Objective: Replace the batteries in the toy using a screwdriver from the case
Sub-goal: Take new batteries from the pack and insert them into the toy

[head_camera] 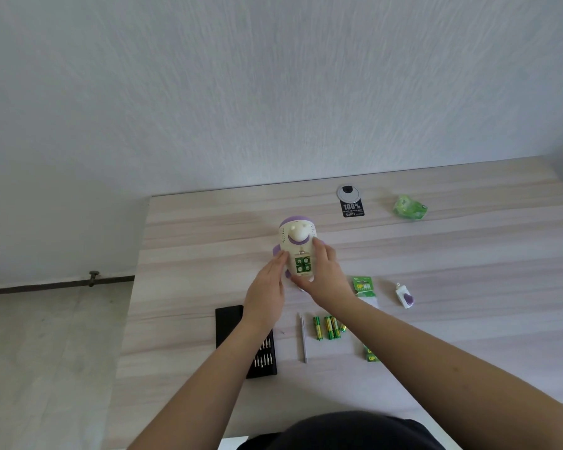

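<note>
A white and purple toy (295,241) lies on the table (208,254), its open battery bay showing several green batteries (303,265). My left hand (267,287) grips the toy's left side and my right hand (325,274) grips its right side and lower end. The battery cover (404,295), white with a purple part, lies apart to the right. A thin silver screwdriver (303,337) rests on the table near me. The black screwdriver case (241,339) lies open under my left forearm, bits showing. Several loose green-yellow batteries (327,327) lie beside the screwdriver.
A green GP battery pack (363,285) lies by my right wrist, and another green pack (371,355) pokes out under my right forearm. Crumpled green wrapping (409,207) and a grey cable grommet with a black label (350,199) sit at the far edge by the wall.
</note>
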Demonstrator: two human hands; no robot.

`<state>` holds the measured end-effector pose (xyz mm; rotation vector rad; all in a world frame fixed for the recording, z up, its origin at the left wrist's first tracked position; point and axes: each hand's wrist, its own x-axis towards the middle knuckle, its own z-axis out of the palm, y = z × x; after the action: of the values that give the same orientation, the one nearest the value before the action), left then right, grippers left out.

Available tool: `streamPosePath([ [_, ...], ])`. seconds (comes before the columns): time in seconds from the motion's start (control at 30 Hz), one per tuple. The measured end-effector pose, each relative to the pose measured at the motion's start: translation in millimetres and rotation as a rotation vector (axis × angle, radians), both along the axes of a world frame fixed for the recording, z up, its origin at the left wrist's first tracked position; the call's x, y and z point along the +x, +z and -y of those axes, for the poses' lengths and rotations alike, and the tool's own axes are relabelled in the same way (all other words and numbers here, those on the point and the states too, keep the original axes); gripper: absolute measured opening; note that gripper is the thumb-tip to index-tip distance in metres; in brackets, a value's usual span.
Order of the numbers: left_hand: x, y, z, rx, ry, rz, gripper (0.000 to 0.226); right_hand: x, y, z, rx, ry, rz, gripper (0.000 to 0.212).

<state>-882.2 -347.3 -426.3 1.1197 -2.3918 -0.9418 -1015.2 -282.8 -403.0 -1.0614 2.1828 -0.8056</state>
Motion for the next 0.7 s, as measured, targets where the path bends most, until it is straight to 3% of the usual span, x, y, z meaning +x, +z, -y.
streamPosePath([
  [0.13,6,0,2,0.002,-0.017,0.065,0.066,0,1,1,0.018,0.024,-0.032,0.092],
  [0.37,10,6,16,-0.123,-0.044,-0.091,0.044,-11,7,-4,0.058,0.111,-0.026,0.089],
  [0.47,8,16,31,-0.24,-0.081,-0.12,0.066,-10,6,-11,0.053,0.093,0.07,0.09],
  [0.6,-1,28,46,-0.235,-0.194,-0.001,0.1,-8,2,-15,0.082,0.1,0.065,0.084],
  [0.7,-9,34,50,-0.273,-0.381,0.143,0.103,-10,4,-18,0.1,0.118,0.034,0.082],
])
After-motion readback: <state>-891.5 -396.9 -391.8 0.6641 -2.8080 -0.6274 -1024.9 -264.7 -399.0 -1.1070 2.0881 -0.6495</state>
